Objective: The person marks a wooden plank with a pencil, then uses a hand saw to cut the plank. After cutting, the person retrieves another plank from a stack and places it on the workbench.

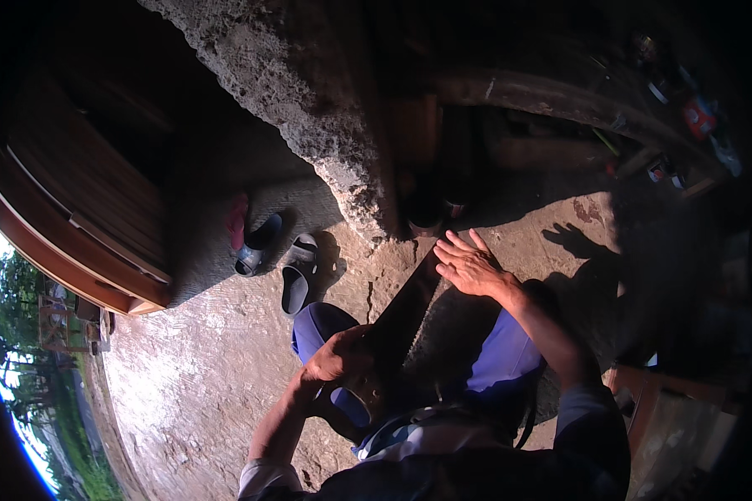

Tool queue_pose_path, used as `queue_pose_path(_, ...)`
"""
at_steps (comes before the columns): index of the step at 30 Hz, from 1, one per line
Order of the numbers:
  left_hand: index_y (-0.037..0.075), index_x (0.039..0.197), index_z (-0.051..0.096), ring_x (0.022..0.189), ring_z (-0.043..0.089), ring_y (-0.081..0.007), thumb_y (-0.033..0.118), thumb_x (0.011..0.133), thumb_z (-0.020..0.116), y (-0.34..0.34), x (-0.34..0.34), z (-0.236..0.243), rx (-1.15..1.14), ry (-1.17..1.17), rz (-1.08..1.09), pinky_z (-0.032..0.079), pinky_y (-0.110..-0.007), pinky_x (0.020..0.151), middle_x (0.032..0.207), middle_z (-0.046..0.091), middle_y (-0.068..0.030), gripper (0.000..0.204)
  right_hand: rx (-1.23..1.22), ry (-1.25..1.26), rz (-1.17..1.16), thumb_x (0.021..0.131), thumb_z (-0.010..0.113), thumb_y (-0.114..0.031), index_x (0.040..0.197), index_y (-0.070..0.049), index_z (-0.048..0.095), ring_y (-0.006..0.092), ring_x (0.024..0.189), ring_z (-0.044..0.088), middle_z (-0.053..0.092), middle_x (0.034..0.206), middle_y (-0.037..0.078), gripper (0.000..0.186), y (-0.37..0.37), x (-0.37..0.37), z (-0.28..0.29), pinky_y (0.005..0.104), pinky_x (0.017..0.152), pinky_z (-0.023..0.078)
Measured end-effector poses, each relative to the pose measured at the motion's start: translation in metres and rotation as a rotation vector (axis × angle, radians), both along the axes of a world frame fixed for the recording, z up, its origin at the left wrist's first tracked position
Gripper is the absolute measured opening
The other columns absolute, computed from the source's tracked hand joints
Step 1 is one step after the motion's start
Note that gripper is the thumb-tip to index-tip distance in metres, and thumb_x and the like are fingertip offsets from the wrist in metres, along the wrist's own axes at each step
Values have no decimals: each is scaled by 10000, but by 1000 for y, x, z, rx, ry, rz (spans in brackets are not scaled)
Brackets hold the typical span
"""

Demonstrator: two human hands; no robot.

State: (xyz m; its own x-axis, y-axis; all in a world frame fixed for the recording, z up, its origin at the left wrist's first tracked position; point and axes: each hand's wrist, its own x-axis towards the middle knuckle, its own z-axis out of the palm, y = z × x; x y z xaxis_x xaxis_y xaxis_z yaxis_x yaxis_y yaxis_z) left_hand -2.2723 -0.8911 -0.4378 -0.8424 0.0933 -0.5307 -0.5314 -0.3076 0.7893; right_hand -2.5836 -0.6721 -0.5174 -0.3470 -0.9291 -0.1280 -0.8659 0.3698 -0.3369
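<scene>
The head-worn fisheye camera faces steeply downward. The left hand [341, 355] and right hand [474, 267] show close below.

Hard sunlight comes from the left of the rough pillar [309, 117], glaring white off the concrete floor [154, 388] and lighting my right fingers [459, 242], which throw a crisp shadow [575, 241] to the pillar's right beside near-black murk, while fisheye distortion bends straight edges toward the dark rim.
</scene>
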Motion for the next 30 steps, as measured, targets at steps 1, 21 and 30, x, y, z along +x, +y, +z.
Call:
queue_pose_path(1,-3,1524,425,1200,592,-167,52,881,726,0,7,-2,8,32,1,484,-334,1016,1322,636,-70,712,14,-22,-173,1082,305,-521,1511,-84,490,242,1559,243,409,1624,74,640,-10,-28,-10,572,1253,78)
queue_pose_path(21,26,1548,354,1143,584,-131,-11,815,799,8,6,-20,32,2,31,529,-295,915,1336,564,-49,858,-141,-280,304,1046,492,-466,1550,-113,443,248,1549,278,383,1638,70,618,9,103,24,534,1253,146)
queue_pose_path(30,21,1542,372,1171,589,-156,19,806,810,15,-9,-9,57,-45,62,517,-316,955,1326,587,-65,856,-279,-214,106,1064,431,-491,1575,-75,370,241,1555,260,328,1664,86,661,7,118,37,560,1253,73)
